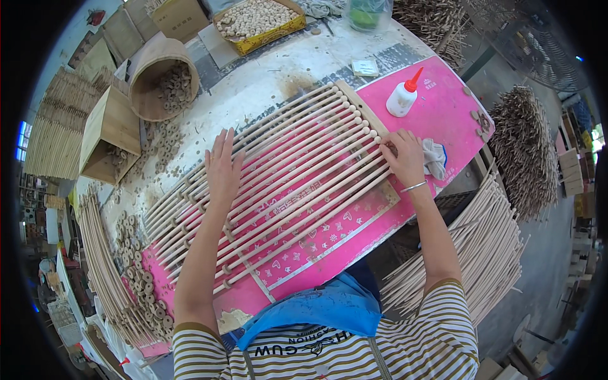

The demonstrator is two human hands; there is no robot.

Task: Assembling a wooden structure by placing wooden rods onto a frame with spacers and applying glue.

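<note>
Many thin wooden rods (297, 171) lie side by side, slanting across a pink printed board. Round wooden balls (357, 120) cap the far right ends of several rods; the nearest few rods show no ball. Ring-shaped wooden pieces (227, 270) sit on the rods toward their left ends. My left hand (221, 170) rests flat across the rods at the left, fingers stretched out. At the right ends, my right hand (403, 156) has its fingers curled together at the last wooden ball of the row, which they partly hide.
A white glue bottle (401, 100) with a red tip stands beyond my right hand, near a crumpled white glove (434, 158). At the back sits a yellow tray (269, 28) of balls. A tipped round tub (163, 79) and wooden box (111, 136) spill rings leftward. Rod bundles (465, 244) lie right.
</note>
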